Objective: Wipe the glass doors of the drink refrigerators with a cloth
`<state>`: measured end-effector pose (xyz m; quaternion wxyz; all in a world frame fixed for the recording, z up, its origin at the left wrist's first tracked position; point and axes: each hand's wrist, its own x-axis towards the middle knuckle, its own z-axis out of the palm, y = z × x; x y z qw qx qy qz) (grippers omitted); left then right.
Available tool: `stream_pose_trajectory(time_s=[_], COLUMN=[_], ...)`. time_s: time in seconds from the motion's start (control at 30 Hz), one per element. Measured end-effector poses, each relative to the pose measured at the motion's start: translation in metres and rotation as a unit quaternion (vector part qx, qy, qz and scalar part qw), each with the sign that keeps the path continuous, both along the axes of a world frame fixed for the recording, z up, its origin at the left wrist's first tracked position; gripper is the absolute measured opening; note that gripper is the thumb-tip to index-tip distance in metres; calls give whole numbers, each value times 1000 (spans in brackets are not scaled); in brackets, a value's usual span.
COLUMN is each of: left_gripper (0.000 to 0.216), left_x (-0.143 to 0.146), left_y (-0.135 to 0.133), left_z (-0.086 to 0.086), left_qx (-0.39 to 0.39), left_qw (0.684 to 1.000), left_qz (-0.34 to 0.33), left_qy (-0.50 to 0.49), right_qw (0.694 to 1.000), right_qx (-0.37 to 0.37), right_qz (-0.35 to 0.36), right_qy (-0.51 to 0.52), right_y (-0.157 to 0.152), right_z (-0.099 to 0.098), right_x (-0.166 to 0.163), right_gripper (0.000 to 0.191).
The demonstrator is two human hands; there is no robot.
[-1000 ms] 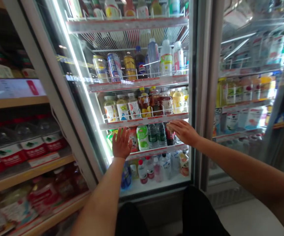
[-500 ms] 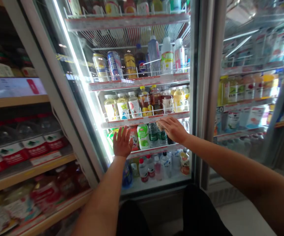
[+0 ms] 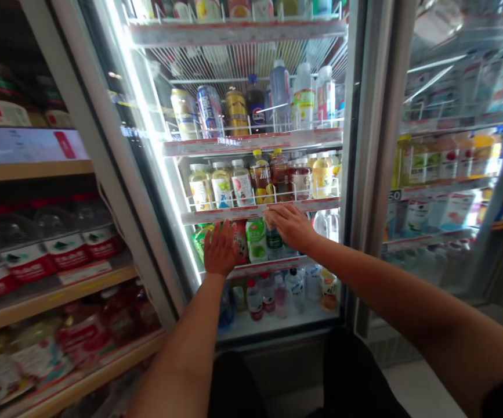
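Holding a pale wad (image 3: 268, 219) under the leftward-pointing fingertips of the right hand (image 3: 292, 225), before a shelf edge (image 3: 223, 216), while spreading wide the empty left hand (image 3: 220, 251), farther left, apart from the wad.

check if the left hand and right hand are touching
Apart: the head view shows a clear gap between the left hand and the right hand, with a green bottle visible through it.

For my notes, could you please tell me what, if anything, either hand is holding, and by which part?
The right hand seems to hold a pale cloth-like wad, but by which part is unclear; the left hand holds nothing.
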<state>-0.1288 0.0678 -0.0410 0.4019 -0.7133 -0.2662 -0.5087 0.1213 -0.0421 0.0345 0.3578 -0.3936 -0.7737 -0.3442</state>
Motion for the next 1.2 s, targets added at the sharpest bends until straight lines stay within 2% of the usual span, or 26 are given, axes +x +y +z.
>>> stream_pose_trajectory(time_s=[0.17, 0.33, 0.47, 0.63, 0.77, 0.9, 1.1, 1.2], left_gripper=[58, 56, 55, 55, 54, 55, 57, 58], left_x=[-1, -1, -1, 0, -1, -1, -1, -2], left_y=[2, 3, 1, 0, 3, 3, 3, 4], left_z=[-2, -4, -3, -2, -4, -4, -4, -5], left_qx=[-28, -50, -38, -20, -41, -45, -54, -55], left_qw=[1000, 999, 999, 1000, 999, 999, 998, 998], left_qz=[-9, -9, -13, 2, -23, -21, -19, -20], left_qy=[-6, -8, -10, -10, -15, -11, -14, -11], right_qw=[998, 999, 994, 999, 996, 996, 987, 991], right_qx=[-30, -35, -64, -17, -16, -21, -59, -52], right_qz=[6, 1, 25, 3, 12, 9, 22, 17], right_qy=[-49, -29, -86, -43, -91, -83, -148, -121], right_y=[1, 5, 6, 11, 14, 13, 6, 2], right_z=[0, -1, -8, -13, -16, -21, -31, -35], right_x=[-16, -31, -45, -58, -64, -67, -57, -47], right_gripper=[43, 44, 43, 43, 38, 39, 35, 38])
